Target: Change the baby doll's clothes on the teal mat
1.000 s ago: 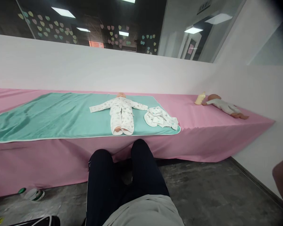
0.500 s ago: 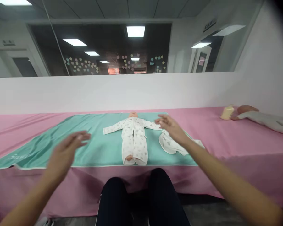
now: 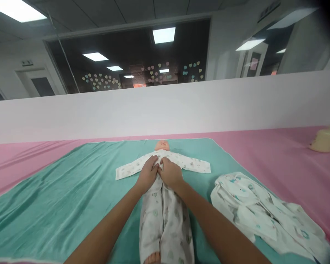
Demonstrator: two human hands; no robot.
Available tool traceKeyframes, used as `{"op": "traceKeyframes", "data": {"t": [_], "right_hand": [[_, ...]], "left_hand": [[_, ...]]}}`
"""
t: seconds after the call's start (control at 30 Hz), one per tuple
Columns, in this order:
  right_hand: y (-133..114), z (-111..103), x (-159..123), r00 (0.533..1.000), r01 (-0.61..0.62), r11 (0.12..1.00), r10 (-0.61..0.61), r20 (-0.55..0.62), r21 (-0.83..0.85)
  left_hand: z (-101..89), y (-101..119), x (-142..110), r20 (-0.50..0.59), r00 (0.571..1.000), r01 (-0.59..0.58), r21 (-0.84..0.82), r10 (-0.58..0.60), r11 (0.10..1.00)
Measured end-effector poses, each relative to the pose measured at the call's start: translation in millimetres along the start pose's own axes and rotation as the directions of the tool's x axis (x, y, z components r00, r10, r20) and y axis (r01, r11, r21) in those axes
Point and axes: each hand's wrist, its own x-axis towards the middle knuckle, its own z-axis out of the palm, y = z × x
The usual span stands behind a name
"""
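Observation:
A baby doll (image 3: 162, 144) in a white patterned sleepsuit (image 3: 165, 216) lies on its back on a teal mat (image 3: 57, 198), arms spread wide. My left hand (image 3: 147, 174) and my right hand (image 3: 169, 172) meet side by side on the doll's chest. The fingers of both curl and pinch the front of the sleepsuit near its collar. A second white patterned garment (image 3: 261, 211) lies crumpled on the mat to the right of the doll.
The mat covers a long table draped in pink cloth (image 3: 277, 154). A cream bottle (image 3: 326, 139) stands at the far right edge. A white partition wall (image 3: 154, 110) with a window above runs behind the table.
I have leaned in close over the table. Both hands came from mid-air down onto the doll's chest and closed on the sleepsuit.

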Motion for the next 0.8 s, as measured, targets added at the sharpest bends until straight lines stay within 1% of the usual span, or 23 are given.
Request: {"op": "traceKeyframes", "data": {"t": [0.1, 0.17, 0.2, 0.33, 0.4, 0.47, 0.53, 0.6, 0.7, 0.73, 0.8], "right_hand": [[11.1, 6.1, 10.5, 0.998, -0.063, 0.998, 0.063, -0.011, 0.002], [18.9, 7.2, 16.5, 0.996, -0.09, 0.995, 0.091, -0.022, 0.041], [22.2, 7.6, 18.6, 0.995, -0.093, 0.993, 0.096, -0.027, 0.07], [29.2, 11.6, 18.1, 0.995, -0.068, 0.976, 0.08, -0.054, 0.206], [28.9, 13.2, 14.7, 0.992, -0.083, 0.964, 0.104, -0.07, 0.252], [27.1, 12.6, 12.2, 0.989, -0.105, 0.957, 0.129, -0.073, 0.272], [23.8, 9.6, 13.3, 0.988, -0.114, 0.965, 0.136, -0.075, 0.238], [18.8, 5.6, 20.1, 0.989, -0.125, 0.984, 0.134, -0.065, 0.13], [9.2, 2.5, 39.3, 0.989, -0.147, 0.985, 0.149, 0.019, -0.086], [6.7, 3.0, 46.8, 0.986, -0.15, 0.98, 0.159, 0.054, -0.133], [4.9, 6.6, 60.4, 0.979, -0.159, 0.974, 0.177, 0.101, -0.163]], "left_hand": [[10.4, -3.0, 35.5, 0.043, 0.998, 0.035, -0.028, -0.034, 0.999], [12.5, -8.2, 50.0, 0.072, 0.997, 0.038, -0.037, -0.035, 0.999], [13.2, -11.5, 54.5, 0.082, 0.997, 0.021, -0.039, -0.017, 0.999], [16.1, -24.7, 59.5, 0.084, 0.993, -0.077, -0.047, 0.081, 0.996], [17.6, -28.7, 58.3, 0.072, 0.994, -0.08, -0.051, 0.083, 0.996], [18.8, -31.5, 57.3, 0.045, 0.997, -0.06, -0.053, 0.062, 0.997], [20.0, -34.5, 57.7, 0.023, 0.998, -0.058, -0.058, 0.059, 0.997], [21.3, -38.9, 59.4, 0.016, 0.996, -0.089, -0.063, 0.09, 0.994], [23.1, -46.9, 62.7, 0.002, 0.979, -0.202, -0.069, 0.202, 0.977], [23.6, -49.4, 63.6, -0.001, 0.969, -0.247, -0.073, 0.248, 0.966], [24.4, -53.7, 65.2, 0.001, 0.95, -0.312, -0.089, 0.313, 0.946]]}}
